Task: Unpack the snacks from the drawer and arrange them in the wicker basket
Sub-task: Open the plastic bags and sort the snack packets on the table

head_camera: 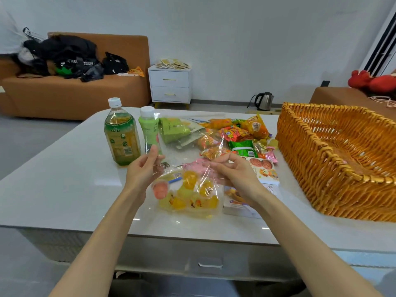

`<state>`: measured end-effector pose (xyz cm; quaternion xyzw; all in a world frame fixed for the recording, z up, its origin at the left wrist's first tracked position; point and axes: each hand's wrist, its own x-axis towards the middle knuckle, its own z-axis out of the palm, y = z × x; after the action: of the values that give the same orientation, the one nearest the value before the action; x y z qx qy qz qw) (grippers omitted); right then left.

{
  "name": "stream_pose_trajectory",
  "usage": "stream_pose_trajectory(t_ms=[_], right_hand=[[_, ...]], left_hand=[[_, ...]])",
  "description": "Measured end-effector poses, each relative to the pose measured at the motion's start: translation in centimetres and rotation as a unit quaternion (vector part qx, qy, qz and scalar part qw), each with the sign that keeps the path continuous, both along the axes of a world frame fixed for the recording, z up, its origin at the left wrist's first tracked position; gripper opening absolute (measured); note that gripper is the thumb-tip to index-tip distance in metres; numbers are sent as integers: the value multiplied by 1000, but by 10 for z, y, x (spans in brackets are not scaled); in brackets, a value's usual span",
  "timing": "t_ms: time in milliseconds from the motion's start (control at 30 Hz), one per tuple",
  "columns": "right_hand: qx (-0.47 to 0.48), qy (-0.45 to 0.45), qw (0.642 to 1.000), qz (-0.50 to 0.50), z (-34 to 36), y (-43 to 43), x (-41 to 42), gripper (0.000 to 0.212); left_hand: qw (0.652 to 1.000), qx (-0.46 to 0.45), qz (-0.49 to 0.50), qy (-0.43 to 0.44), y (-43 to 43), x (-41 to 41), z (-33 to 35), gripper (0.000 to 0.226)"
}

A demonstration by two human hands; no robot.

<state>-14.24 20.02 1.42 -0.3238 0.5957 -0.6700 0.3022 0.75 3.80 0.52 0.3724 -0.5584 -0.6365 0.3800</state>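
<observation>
A clear plastic bag of jelly cups (188, 196) hangs just above the table, stretched between my two hands. My left hand (145, 168) pinches its left top edge. My right hand (233, 172) pinches the right top edge. Behind them lies a pile of snack packets (235, 133), a green packet in clear plastic (173, 129) and a biscuit box (265, 170). The orange wicker basket (310, 151) stands on the right of the table with no snacks visible inside. The closed drawer (211, 263) sits in the table's front under my arms.
A green tea bottle (121, 133) and a light green bottle (149, 129) stand at the left of the white table (53, 189). Another small box (237, 206) lies under my right wrist. A sofa, white nightstand (170, 84) and kettle (263, 101) are farther back.
</observation>
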Motion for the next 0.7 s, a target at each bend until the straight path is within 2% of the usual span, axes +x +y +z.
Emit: stream_pose_trajectory(t_ms=[133,200,267,333,467,533,700], right_hand=[[7,-24,1000,-16,-11,-2,-4,6],[38,-40,998,23,-18,0,-7,9],[129,-9,990,50,-23,4,-9,27],[181,32,982,48,-24,7,-9,24],[100,-24,995,14,-13,10,-11,8],[84,-18,996,4,-13,10,-12,6],[168,72,983,-1,-29,11,-13,3]], left_hand=[[985,51,-138,-86,-5,8,-12,56],[973,75,-184,-118,0,8,-20,49],[976,67,-172,-113,6,4,-24,34],[986,53,-126,-96,11,-1,-22,25],[998,36,-38,-32,8,-5,-9,18],[999,12,-31,-42,8,-5,-7,17],[993,-47,-11,-112,9,-7,-17,31]])
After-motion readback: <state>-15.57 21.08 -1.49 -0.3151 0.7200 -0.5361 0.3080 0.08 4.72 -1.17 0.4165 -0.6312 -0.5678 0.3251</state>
